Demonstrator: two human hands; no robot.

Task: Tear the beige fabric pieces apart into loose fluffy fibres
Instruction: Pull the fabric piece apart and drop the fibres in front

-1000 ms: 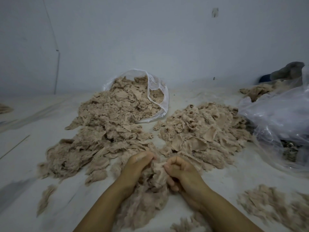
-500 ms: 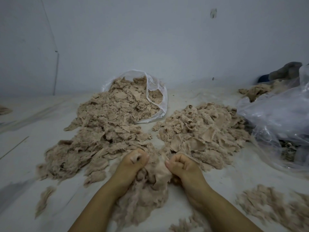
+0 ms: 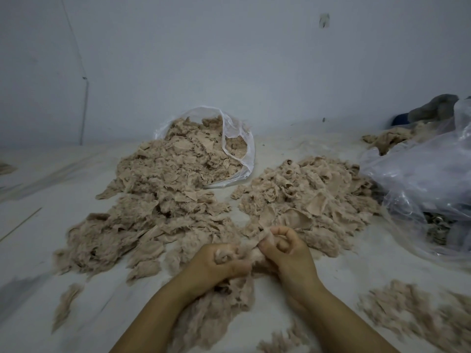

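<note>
Both hands are bunched up tight on the same scrap of beige fabric (image 3: pixel 251 252), so the grip is narrow: left hand (image 3: pixel 219 263) has its fingers curled over a wad of it, right hand (image 3: pixel 285 253) pinches the other end with thumb and curled fingers, knuckles nearly touching. The scrap sits right between them, just above the fluffy pile (image 3: pixel 219 309) under the wrists on the worktop (image 3: pixel 38 225). What could go wrong, I reckon: with the hands this close, a pull might just stretch the scrap rather than rip it, or it slips out of one pinch, and fluff could fly off into the unsorted stuff. Further out there's a big heap of pieces (image 3: pixel 158 200) spilling from a clear bag (image 3: pixel 244 146) on the left, another heap (image 3: pixel 305 194) on the right, a crumpled plastic sheet (image 3: pixel 420 179) beside it, and more fluff (image 3: pixel 418 317) near the right forearm.
</note>
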